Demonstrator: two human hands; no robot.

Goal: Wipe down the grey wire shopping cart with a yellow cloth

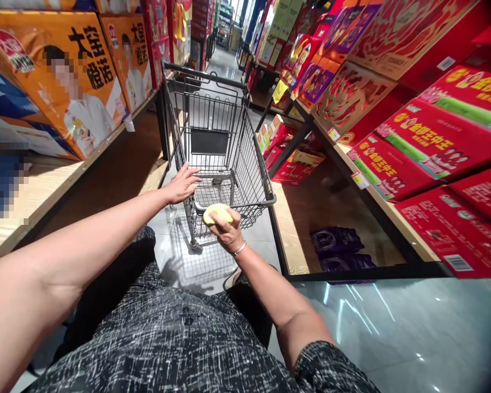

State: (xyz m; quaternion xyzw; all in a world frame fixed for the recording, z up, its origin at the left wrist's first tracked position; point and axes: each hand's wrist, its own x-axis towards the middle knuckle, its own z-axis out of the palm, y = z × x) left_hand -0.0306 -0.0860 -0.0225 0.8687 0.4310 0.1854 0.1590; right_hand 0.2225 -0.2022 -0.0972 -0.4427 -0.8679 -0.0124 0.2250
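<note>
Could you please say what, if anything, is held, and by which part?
The right grip holds a yellow cloth or sponge by its right side; whether the left grip holds the cart is unclear.

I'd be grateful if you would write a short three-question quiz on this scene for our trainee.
1. Which hand holds the pale yellow, rounded sponge-like item?
2. True or false: the orange printed cardboard boxes stand left of the dark metal wire shopping cart in the picture.
3. Main colour of the stacked cardboard boxes at the picture's lower right: A) blue; B) red; C) white?

Key: 1. the right hand; 2. true; 3. B.
</note>
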